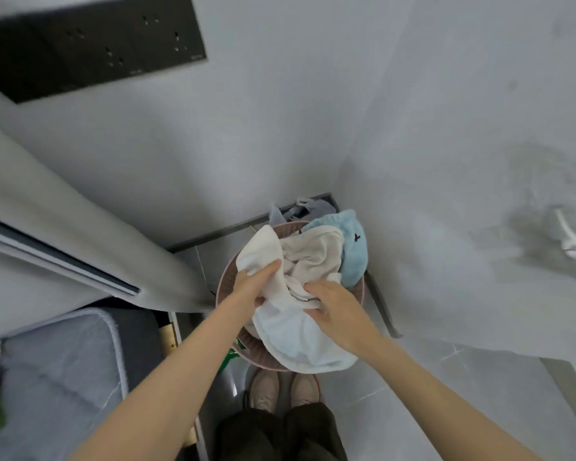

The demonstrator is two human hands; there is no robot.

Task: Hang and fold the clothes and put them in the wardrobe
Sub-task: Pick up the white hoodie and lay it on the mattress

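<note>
A white garment (290, 334) lies bunched over the near rim of a pink basket (224, 279) on the tiled floor, held by both hands. The left hand (255, 287) has its fingers curled round a fold at the left, and the right hand (338, 311) pinches the cloth near the middle of the heap. Behind it lie a cream garment (316, 254), touching the white, and a light blue garment (351, 247). The step appears to be lifting one piece clear for folding or hanging. Done well, that likely means drawing the white cloth straight up, gripping it alone so the cream piece does not trail out, then finding a hem before shaking it flat. Grey bedding (64, 377) sits to the left, and the person's shoes (263, 390) stand just beside the basket.
</note>
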